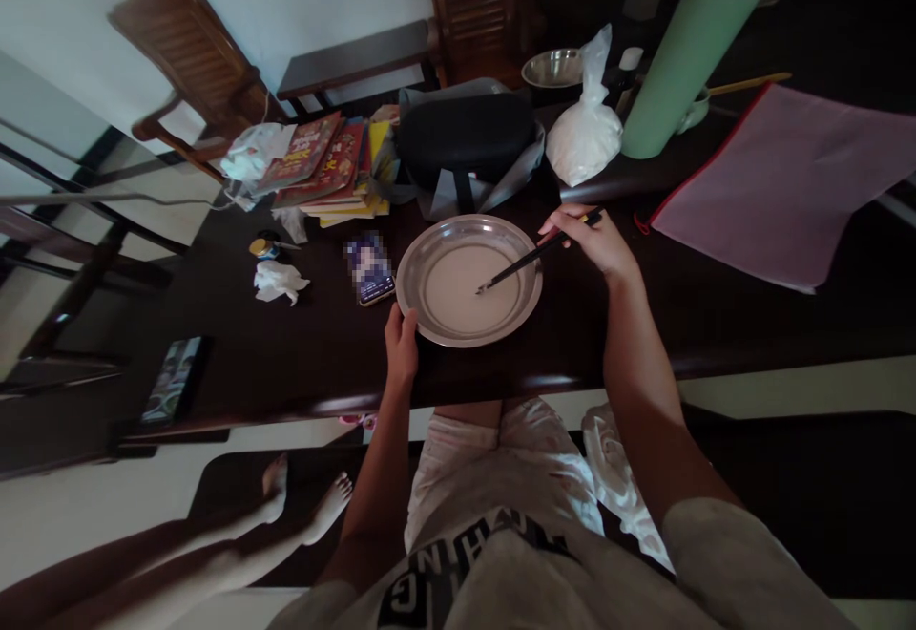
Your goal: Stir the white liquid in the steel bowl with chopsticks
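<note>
A shallow round stainless steel basin (413, 277) rests on the dark table in front of me, with a milky, whitish liquid (465, 301) in its bottom. My left hand (402, 346) grips the basin's near left rim, thumb on the edge and the other fingers partly hidden. Black chopsticks (528, 260) are held in my right hand (593, 241) over the basin's right side. They slant down to the left, and their tips are at the liquid near the middle. Whether the tips dip below the surface is hard to tell.
A lit phone (370, 269) lies left of the basin, near a crumpled tissue (279, 282) and stacked books (336, 167). Behind stand a black case (465, 129), a tied bag of white powder (585, 138) and a green cylinder (694, 57). Another person's legs (236, 544) stretch at lower left.
</note>
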`<state>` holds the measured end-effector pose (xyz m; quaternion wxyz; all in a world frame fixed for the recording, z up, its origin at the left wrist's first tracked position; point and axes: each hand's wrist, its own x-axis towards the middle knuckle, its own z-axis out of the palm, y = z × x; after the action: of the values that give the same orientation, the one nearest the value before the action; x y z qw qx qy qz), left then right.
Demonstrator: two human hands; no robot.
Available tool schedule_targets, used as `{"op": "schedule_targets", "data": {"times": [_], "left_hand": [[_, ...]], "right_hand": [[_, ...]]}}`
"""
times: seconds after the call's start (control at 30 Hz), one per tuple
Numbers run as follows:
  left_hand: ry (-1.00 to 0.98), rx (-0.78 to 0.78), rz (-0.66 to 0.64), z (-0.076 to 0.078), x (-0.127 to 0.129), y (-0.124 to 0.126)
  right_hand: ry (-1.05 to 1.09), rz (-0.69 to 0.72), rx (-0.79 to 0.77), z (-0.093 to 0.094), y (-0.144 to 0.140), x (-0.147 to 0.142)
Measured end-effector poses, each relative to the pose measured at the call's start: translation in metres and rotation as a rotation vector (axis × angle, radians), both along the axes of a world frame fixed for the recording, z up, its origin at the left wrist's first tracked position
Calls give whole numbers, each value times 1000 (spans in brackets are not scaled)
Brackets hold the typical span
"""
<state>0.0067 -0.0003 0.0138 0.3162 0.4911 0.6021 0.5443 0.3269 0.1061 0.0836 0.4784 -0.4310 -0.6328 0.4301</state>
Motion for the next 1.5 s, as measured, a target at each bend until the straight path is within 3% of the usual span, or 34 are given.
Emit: {"op": "schedule_targets", "data": {"times": [0.17,0.43,0.63,0.83,1.07,1.3,1.5], "left_hand": [[-31,0,-4,0,0,1],[-13,4,0,-1,0,0],[-7,-1,-5,-2,0,0],[1,8,2,-2,0,1],[-31,2,-4,-1,0,0],[21,-4,2,-1,0,0],[-10,9,6,-2,-1,1]], "right_hand": [[-35,196,-37,2,-4,-14],[43,16,-20,-1,-1,-1],[-19,229,-44,0,-3,-10],[22,12,-31,2,-2,-1],[-28,225,-24,0,-3,-13],[19,12,-6,-1,-1,0],[-38,237,-27,0,-3,-13]]}}
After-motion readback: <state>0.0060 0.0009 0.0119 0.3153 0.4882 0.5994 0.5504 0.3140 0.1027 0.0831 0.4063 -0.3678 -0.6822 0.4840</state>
